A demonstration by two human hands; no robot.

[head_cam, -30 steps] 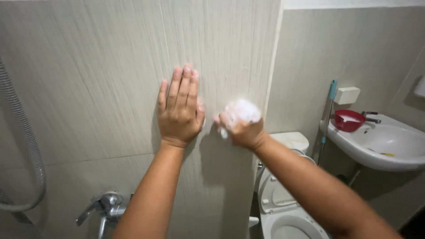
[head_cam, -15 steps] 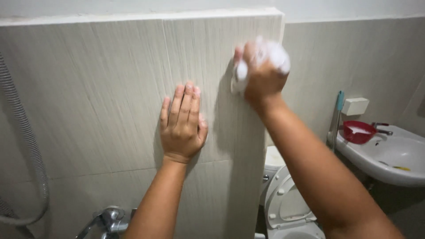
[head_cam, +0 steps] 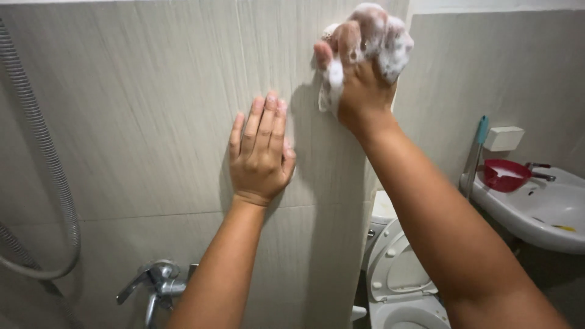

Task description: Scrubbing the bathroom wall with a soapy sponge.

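Step in hand: scrubbing the wall [head_cam: 152, 122]. The right hand [head_cam: 359, 79] pressed a sudsy sponge [head_cam: 387, 39] near the wall's top right edge, fingers curled tight around it. The left hand [head_cam: 261, 152] lay flat, fingers straight and empty. The next stroke called for steady pressure.

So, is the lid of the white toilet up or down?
Up. The white toilet lid stands raised, leaning back toward the white cistern, and the rim of the bowl shows below it.
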